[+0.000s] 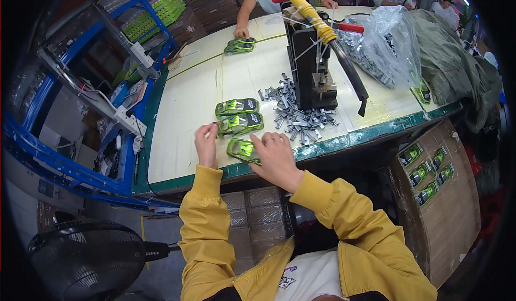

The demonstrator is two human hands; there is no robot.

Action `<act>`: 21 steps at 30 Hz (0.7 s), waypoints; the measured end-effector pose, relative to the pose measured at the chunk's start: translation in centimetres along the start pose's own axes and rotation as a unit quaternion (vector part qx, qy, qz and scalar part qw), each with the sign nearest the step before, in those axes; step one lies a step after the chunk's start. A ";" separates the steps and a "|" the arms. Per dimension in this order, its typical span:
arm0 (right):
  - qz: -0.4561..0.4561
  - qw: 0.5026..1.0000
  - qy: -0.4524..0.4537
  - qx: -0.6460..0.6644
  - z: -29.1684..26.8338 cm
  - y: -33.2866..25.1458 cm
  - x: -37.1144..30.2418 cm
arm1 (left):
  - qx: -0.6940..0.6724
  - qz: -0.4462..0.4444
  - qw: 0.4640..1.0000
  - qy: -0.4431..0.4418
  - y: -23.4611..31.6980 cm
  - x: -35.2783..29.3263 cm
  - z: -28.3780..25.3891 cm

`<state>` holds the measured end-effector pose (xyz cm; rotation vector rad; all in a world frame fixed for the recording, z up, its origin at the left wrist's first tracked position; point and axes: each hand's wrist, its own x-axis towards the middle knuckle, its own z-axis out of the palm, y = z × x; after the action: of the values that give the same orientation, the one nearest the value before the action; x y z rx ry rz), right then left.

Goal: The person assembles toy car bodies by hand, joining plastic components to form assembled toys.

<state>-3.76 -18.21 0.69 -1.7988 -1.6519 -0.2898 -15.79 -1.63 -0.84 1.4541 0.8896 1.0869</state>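
Note:
Near the table's front edge my right hand (278,157) rests on a green toy car body (242,149), its fingers over the car's right end. To the left of it, my left hand (206,146) is raised with thumb and fingers pinched together. Something small and dark may be at those fingertips, too small to name. Just beyond the hands lie two more toy car bodies, a nearer one (242,124) and a farther one (237,107), both green with black ends, side by side. A heap of small grey metal clips (301,115) spreads to their right.
A black hand press (309,59) with a yellow-wrapped lever (312,16) stands beyond the clips. Across the table, another person's hand (242,32) touches a green car body (239,45). A clear bag (395,43) of metal parts lies right; a cardboard box (451,215) holds several car bodies.

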 end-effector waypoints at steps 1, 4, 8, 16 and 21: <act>0.019 1.000 -0.021 0.000 -0.7 0.4 -0.6 | 0.068 0.047 0.996 0.025 0.7 0.0 0.0; 0.057 0.996 -0.067 0.004 -2.3 1.4 -1.6 | 0.096 0.044 0.994 -0.032 2.8 -0.2 0.5; 0.038 0.998 -0.027 0.049 -2.3 1.7 -1.5 | 0.027 -0.169 0.959 -0.226 3.2 -1.4 2.1; 0.031 0.997 -0.042 0.058 -2.2 2.2 -1.5 | 0.115 -0.203 0.948 -0.215 2.8 -1.8 2.6; 0.036 0.997 -0.045 0.057 -2.2 2.3 -1.5 | 0.082 -0.223 0.946 -0.219 2.6 -1.8 3.0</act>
<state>-1.30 -20.69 0.71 -1.8042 -1.6257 -0.0829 -13.59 -4.60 1.40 1.4549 0.9358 0.3398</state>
